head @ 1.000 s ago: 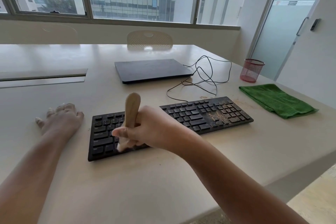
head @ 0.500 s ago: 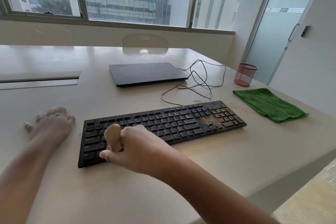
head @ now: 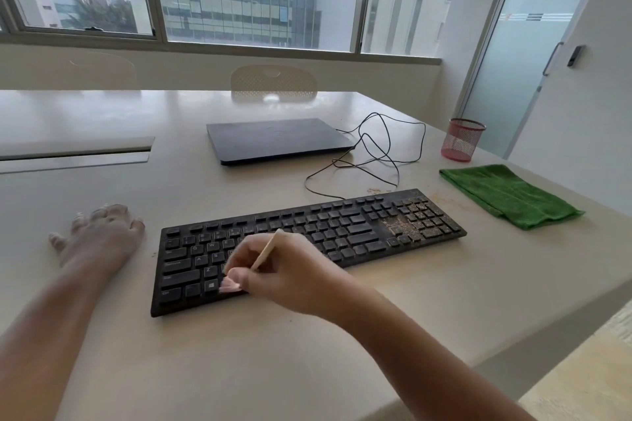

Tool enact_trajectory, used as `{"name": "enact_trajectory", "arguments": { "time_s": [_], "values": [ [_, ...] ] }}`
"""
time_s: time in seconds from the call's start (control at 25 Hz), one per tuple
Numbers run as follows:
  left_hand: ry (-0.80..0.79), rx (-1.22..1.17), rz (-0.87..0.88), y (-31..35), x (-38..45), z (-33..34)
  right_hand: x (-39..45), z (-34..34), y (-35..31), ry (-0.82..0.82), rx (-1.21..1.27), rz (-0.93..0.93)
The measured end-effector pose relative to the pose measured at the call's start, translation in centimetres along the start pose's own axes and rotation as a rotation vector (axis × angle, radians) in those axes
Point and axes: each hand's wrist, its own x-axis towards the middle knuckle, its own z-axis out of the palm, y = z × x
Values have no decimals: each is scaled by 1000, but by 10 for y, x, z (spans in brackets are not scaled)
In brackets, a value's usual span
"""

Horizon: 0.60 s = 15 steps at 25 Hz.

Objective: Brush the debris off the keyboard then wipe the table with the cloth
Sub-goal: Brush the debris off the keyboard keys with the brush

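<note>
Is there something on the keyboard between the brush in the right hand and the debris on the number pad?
Nothing visible. The right hand holds the brush at the left end of the keyboard; only bare keys lie between it and the debris.

1 keyboard point(head: 307, 246); 1 brush point(head: 265, 255); 1 cloth point(head: 509, 195); 1 laptop point(head: 277, 138); 1 mesh cup point(head: 461, 139); 2 hands: left hand point(head: 99, 236), right hand point(head: 287, 272)

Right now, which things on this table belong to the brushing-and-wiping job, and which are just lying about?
Job: keyboard, brush in the right hand, green cloth, table.
Lying about: closed laptop, cable, red mesh cup.
</note>
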Motion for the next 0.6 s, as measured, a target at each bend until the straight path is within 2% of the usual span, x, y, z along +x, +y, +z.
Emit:
{"name": "enact_trajectory", "arguments": {
  "time_s": [0.08, 0.16, 0.32, 0.44, 0.6],
  "values": [
    [1, 7, 5, 6, -8, -3, 3, -7, 0, 75, -52, 30],
    [-12, 2, -20, 12, -18, -7, 4, 0, -8, 119, 22, -18],
    [-4, 22, -17, 14, -22, -9, 2, 20, -15, 44, 2, -6],
    [-21, 32, -28, 14, -23, -9, 6, 13, -18, 79, 223, 58],
    [-3, 19, -29, 16, -25, -11, 0, 19, -16, 34, 44, 81]
  ]
}}
